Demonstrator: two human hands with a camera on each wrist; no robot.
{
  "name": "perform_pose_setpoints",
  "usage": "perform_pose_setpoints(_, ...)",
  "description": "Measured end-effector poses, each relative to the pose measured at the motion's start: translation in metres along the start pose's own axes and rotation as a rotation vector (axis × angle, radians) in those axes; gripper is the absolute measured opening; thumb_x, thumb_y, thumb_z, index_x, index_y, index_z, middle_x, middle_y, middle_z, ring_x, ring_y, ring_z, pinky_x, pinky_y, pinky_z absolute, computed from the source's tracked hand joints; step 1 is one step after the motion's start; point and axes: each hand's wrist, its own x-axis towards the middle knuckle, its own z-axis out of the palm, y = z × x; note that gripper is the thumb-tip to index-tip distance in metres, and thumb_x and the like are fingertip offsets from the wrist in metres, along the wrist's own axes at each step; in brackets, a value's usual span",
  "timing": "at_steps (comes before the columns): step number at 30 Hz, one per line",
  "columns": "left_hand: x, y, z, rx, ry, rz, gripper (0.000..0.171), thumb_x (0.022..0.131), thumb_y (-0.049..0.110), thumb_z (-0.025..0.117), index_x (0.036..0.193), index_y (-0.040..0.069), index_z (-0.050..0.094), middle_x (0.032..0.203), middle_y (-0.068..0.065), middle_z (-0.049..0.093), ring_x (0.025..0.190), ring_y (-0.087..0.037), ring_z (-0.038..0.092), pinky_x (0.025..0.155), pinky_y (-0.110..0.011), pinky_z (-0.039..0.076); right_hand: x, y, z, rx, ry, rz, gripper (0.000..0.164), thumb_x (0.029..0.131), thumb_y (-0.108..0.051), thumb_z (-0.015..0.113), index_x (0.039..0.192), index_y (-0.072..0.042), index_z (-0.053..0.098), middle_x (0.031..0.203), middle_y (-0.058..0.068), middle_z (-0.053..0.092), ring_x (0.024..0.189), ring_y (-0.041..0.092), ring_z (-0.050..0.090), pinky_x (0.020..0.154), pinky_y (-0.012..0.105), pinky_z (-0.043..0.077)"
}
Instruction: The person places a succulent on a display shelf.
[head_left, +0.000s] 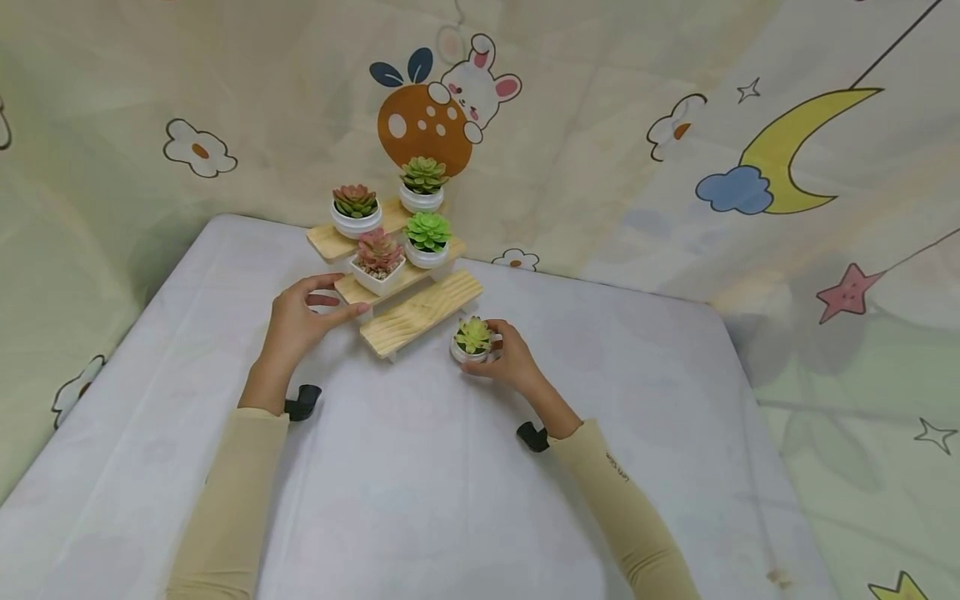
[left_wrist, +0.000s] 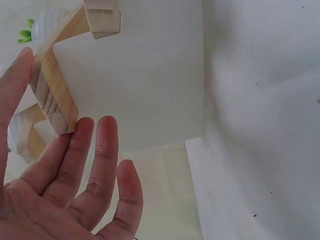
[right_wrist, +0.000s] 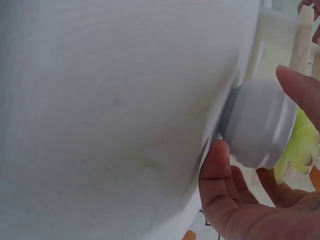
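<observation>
A three-step wooden plant stand [head_left: 420,312] with white side panels [left_wrist: 135,90] stands at the back left of the table. My left hand [head_left: 300,321] pinches the left end of its middle board [left_wrist: 55,95] between thumb and fingertips. In my right hand [head_left: 513,358] is a small yellow-green succulent [head_left: 473,335] in a round white pot [right_wrist: 260,125], gripped around the pot's side. The pot is just right of the bare lowest board, on or very close to the tabletop. On the middle board are a pink succulent [head_left: 378,252] and a bright green succulent [head_left: 427,233].
A reddish-green succulent [head_left: 356,204] and another green succulent [head_left: 423,179] stand on the top board, in white pots. A pale cloth covers the table [head_left: 420,500]. Behind the stand hangs a printed curtain [head_left: 585,150] with cartoon figures.
</observation>
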Motion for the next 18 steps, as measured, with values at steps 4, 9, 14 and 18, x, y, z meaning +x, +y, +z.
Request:
perform_pose_setpoints(4, 0.000, 0.001, -0.001, 0.002, -0.004, -0.009, 0.078, 0.069, 0.055, 0.074, 0.133, 0.016, 0.052, 0.129, -0.009, 0.055, 0.106, -0.027, 0.059, 0.070, -0.030, 0.044, 0.003, 0.004, 0.000, -0.019, -0.008, -0.010, 0.080, 0.068, -0.021, 0.084, 0.134, -0.005, 0.041, 0.131, 0.013, 0.048, 0.110, 0.028, 0.053, 0.088, 0.039, 0.045)
perform_pose_setpoints(9, 0.000, 0.000, -0.002, -0.002, -0.005, -0.024, 0.080, 0.069, 0.055, 0.074, 0.134, 0.016, 0.051, 0.130, -0.009, 0.054, 0.107, -0.028, 0.058, 0.071, -0.031, 0.044, 0.007, 0.001, -0.002, -0.050, 0.006, -0.036, 0.077, 0.068, -0.026, 0.084, 0.130, -0.003, 0.044, 0.124, 0.013, 0.054, 0.105, 0.026, 0.055, 0.084, 0.036, 0.047)
perform_pose_setpoints(14, 0.000, 0.000, -0.002, -0.013, -0.016, -0.030, 0.080, 0.070, 0.054, 0.074, 0.134, 0.015, 0.050, 0.131, -0.010, 0.052, 0.110, -0.029, 0.057, 0.074, -0.034, 0.045, 0.011, -0.011, -0.005, 0.032, 0.108, -0.080, 0.074, 0.070, -0.024, 0.082, 0.129, -0.001, 0.044, 0.119, 0.013, 0.054, 0.099, 0.025, 0.055, 0.076, 0.029, 0.048)
perform_pose_setpoints(18, 0.000, 0.000, 0.000, -0.017, -0.020, -0.031, 0.080, 0.070, 0.054, 0.074, 0.134, 0.015, 0.049, 0.131, -0.010, 0.052, 0.110, -0.030, 0.057, 0.076, -0.036, 0.045, 0.016, -0.024, -0.001, 0.118, 0.178, -0.133, 0.075, 0.068, -0.021, 0.083, 0.129, 0.001, 0.044, 0.115, 0.014, 0.055, 0.093, 0.025, 0.056, 0.072, 0.024, 0.047)
